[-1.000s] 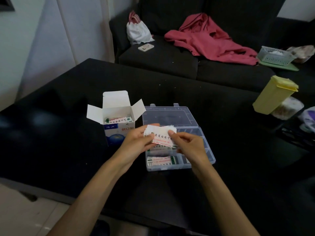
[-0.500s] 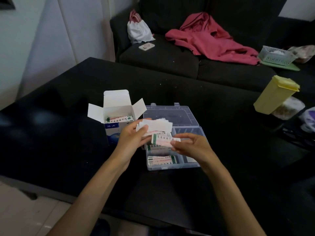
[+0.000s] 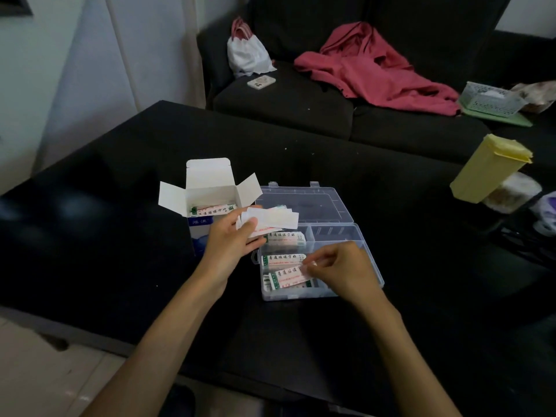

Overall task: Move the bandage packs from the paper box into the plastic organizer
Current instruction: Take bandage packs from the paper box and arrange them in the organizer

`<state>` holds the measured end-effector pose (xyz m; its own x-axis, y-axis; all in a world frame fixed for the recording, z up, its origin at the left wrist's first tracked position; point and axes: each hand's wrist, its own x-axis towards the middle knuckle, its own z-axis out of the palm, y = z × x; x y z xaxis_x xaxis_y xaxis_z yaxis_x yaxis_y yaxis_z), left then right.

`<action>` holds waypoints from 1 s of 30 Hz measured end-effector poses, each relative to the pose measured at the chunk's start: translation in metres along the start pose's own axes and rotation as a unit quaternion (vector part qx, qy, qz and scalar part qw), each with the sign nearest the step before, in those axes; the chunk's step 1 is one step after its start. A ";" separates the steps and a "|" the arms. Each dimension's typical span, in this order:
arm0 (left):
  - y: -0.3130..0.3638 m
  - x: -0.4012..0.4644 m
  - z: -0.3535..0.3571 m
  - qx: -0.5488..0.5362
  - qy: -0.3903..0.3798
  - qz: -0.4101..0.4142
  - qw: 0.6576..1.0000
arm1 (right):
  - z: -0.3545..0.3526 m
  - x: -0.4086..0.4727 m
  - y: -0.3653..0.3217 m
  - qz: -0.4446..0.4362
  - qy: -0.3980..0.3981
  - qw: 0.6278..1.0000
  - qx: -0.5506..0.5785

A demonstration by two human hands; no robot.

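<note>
Lowered into the plastic organizer, right hand pinches one bandage pack; left hand grips a fanned stack of packs.

Only one view here: the head cam is sitting on the person's head, looking forward and down across the black table. It's hanging close over both forearms, which are coming in from 6 o'clock. The dark sofa is filling the far side at 12 o'clock, the wall sitting around 10.
</note>
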<state>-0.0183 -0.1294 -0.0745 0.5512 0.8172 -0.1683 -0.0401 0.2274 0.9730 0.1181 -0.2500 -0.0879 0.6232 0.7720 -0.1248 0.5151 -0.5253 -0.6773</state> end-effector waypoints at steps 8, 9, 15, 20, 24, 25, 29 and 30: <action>0.000 0.002 -0.002 0.000 0.001 -0.010 1.000 | 0.003 0.003 0.000 0.006 -0.002 1.000 -0.024; 0.000 0.003 -0.001 0.002 0.002 -0.014 1.000 | 0.004 0.002 0.001 0.006 -0.025 0.999 -0.027; -0.002 0.004 -0.001 0.009 0.001 -0.023 1.000 | 0.007 -0.002 -0.006 -0.018 -0.021 0.990 -0.135; -0.002 0.003 -0.002 0.000 -0.004 -0.026 1.000 | 0.007 -0.003 -0.006 -0.013 -0.011 0.990 -0.138; -0.001 0.001 -0.001 -0.014 -0.010 -0.030 0.999 | -0.006 0.003 -0.002 0.030 -0.009 0.998 0.055; -0.001 0.001 -0.002 -0.018 -0.009 -0.032 0.999 | -0.011 0.003 -0.002 0.034 0.013 0.994 0.103; -0.002 0.002 -0.002 -0.019 -0.014 -0.035 0.999 | -0.026 -0.003 -0.003 0.011 -0.099 0.992 0.083; -0.002 0.002 -0.002 -0.019 -0.013 -0.035 0.999 | -0.026 -0.005 -0.003 -0.007 -0.158 0.987 0.024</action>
<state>-0.0185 -0.1272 -0.0768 0.5760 0.7840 -0.2313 -0.0325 0.3047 0.9519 0.1290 -0.2615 -0.0660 0.3978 0.8566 -0.3287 0.4893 -0.5011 -0.7138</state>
